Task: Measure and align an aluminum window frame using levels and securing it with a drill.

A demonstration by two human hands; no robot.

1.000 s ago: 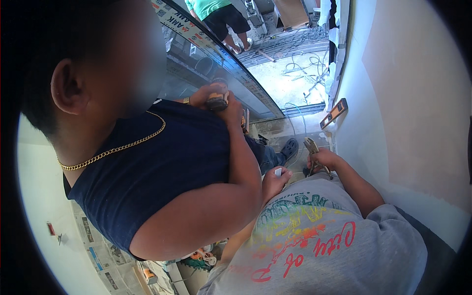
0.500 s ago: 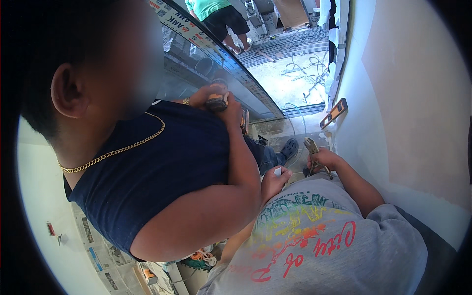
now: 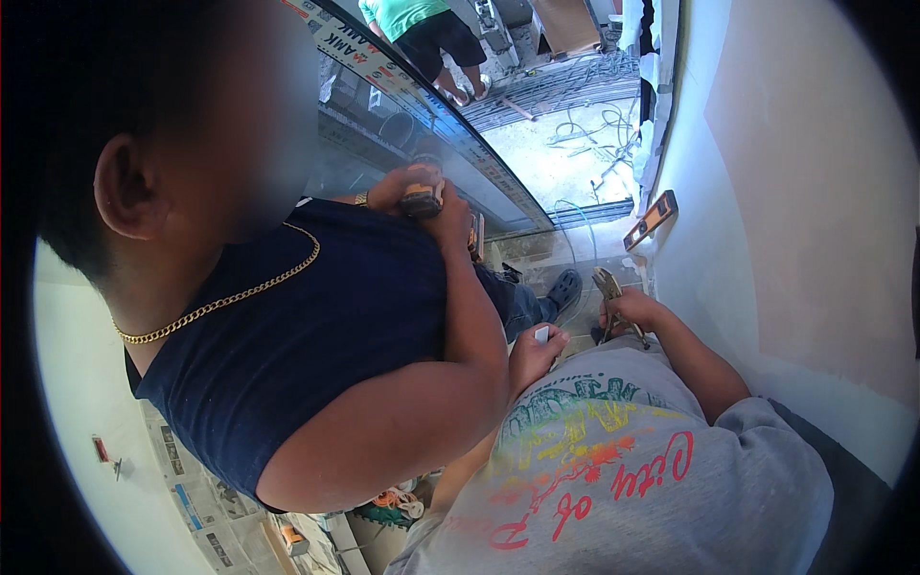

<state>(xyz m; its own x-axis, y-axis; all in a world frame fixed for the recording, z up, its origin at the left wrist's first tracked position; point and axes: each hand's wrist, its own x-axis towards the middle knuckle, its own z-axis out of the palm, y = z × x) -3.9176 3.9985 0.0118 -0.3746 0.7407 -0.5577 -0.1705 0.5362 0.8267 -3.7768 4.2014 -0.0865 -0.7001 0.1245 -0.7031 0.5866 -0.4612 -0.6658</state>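
My left hand [image 3: 535,359] is closed around a small white piece [image 3: 541,335] near the front of my grey shirt [image 3: 613,479]. A little to the right and farther forward, my right hand [image 3: 632,309] grips metal locking pliers [image 3: 605,283], which point up toward the doorway. At my left stands a co-worker in a navy sleeveless top [image 3: 307,364], whose hands [image 3: 450,218] hold an orange-and-black power drill [image 3: 423,192] at waist height, apart from my hands.
A glazed door frame [image 3: 479,144] runs diagonally beside an opening with cables [image 3: 594,134] on the ground. An orange level [image 3: 650,220] leans by the right wall [image 3: 786,211]. A second person in green [image 3: 407,14] stands beyond the glass. Tools [image 3: 292,539] lie at lower left.
The co-worker's head has tipped very slightly downward. My hands, the pliers and the white piece show no visible movement.
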